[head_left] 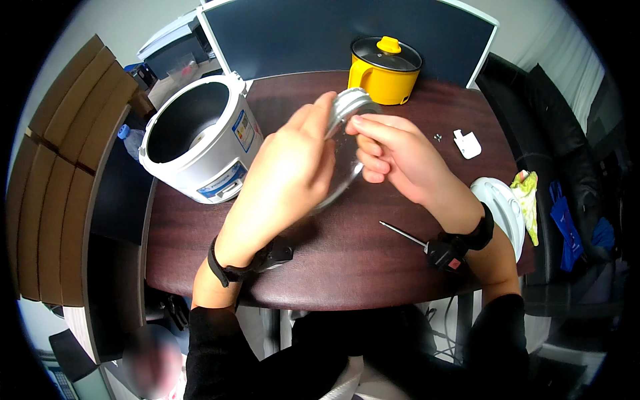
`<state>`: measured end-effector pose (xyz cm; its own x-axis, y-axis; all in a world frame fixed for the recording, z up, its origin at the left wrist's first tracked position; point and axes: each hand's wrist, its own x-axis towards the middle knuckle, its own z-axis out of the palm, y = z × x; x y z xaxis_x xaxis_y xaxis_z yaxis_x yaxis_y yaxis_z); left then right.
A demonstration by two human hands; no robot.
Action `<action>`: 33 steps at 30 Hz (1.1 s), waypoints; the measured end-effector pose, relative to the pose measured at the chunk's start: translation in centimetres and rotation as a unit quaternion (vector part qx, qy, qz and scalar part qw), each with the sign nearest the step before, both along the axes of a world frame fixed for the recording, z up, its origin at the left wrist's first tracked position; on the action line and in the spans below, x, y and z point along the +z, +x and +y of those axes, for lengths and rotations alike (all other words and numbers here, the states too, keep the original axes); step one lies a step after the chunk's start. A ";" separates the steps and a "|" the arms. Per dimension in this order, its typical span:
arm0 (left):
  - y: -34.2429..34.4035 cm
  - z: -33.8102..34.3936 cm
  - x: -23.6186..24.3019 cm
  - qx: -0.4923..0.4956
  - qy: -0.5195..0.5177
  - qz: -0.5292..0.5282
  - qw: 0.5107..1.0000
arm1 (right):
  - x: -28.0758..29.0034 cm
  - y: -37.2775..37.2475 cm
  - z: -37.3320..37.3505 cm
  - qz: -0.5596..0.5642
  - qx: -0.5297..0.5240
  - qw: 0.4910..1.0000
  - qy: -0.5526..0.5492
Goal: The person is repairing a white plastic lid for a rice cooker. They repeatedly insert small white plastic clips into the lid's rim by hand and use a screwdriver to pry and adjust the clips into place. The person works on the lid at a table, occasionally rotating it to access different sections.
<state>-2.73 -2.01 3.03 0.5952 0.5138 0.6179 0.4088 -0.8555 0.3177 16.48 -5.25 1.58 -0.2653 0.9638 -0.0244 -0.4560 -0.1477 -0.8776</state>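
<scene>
My left hand [293, 167] grips a round silvery lid [353, 98] with a ridged rim, held on edge above the table, its face partly hidden. My right hand [400, 150] has its fingertips pinched at the lid's rim on the right, fingers curled. To the left stands a white rice cooker body [223, 157], its top uncovered and a dark interior showing. Below my right hand lies a screwdriver [405, 234], beside the wrist. A small white plastic piece [468, 145] and several screws [438, 137] lie at the right.
A yellow pot [387, 83] with a lid stands on the brown table [333, 277] before a dark partition [287, 37]. A white oval part [500, 199] and patterned cloth [528, 203] lie at the right edge. Stacked cardboard [50, 207] is left; a black sofa [567, 133] is right.
</scene>
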 end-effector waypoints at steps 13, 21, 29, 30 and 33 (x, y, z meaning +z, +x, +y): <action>-0.9 0.7 1.1 -0.035 -0.182 -0.282 0.941 | -4.7 5.0 3.3 -0.314 -0.310 0.874 0.205; -0.8 1.3 1.4 -0.038 -0.191 -0.300 0.934 | -4.0 4.6 2.4 -0.195 -0.268 0.926 0.179; -0.8 2.4 0.6 0.010 -0.264 -0.279 0.923 | -3.6 4.4 1.7 -0.215 -0.342 0.890 0.210; -0.7 2.8 0.3 0.020 -0.258 -0.284 0.923 | -3.2 4.2 1.4 -0.230 -0.357 0.879 0.218; -0.8 3.2 0.2 0.014 -0.277 -0.247 0.928 | -2.4 4.1 0.7 -0.293 -0.393 0.836 0.245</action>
